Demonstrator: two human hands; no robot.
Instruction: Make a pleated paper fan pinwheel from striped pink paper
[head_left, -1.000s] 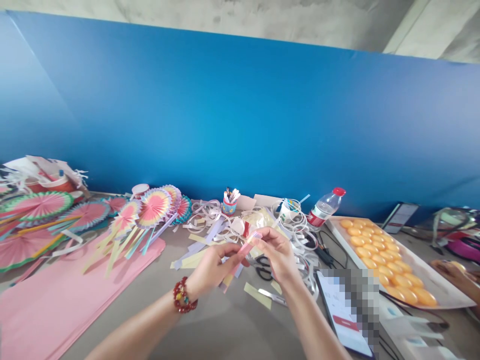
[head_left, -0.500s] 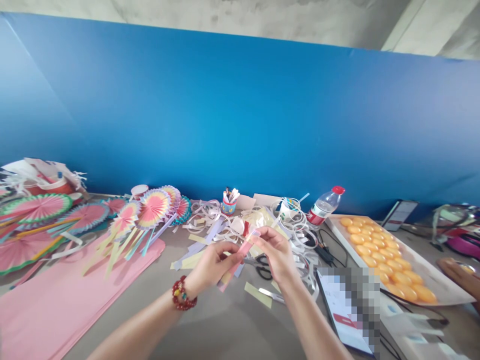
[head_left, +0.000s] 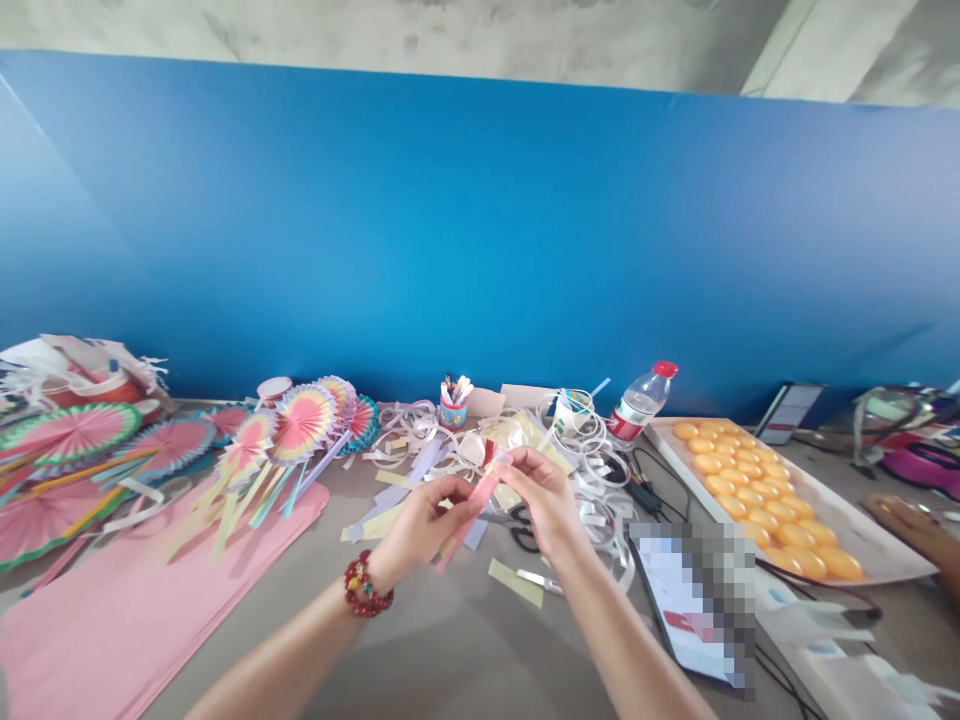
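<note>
A narrow pink folded paper strip [head_left: 478, 497] slants between my hands over the middle of the table. My left hand [head_left: 429, 525], with a red bead bracelet on its wrist, pinches the strip's middle between thumb and fingers. At the strip's upper end, my right hand [head_left: 541, 497] pinches it with the fingertips. Scissors [head_left: 541, 582] lie partly hidden beneath my right wrist, by a pale yellow paper strip [head_left: 515, 583]. White, lilac and yellow paper scraps [head_left: 390, 497] are spread behind my hands.
Pleated paper fans [head_left: 304, 422] and stacked pink paper [head_left: 150, 600] lie left. A pen cup [head_left: 453, 408] stands at the back, a bottle [head_left: 641, 402] right of it. Further right are a phone [head_left: 686, 610], a tray of orange domes [head_left: 660, 440] and another person's hand [head_left: 911, 525].
The camera view has shifted slightly. My hands remain on the pink paper strip in nearly the same pose.
</note>
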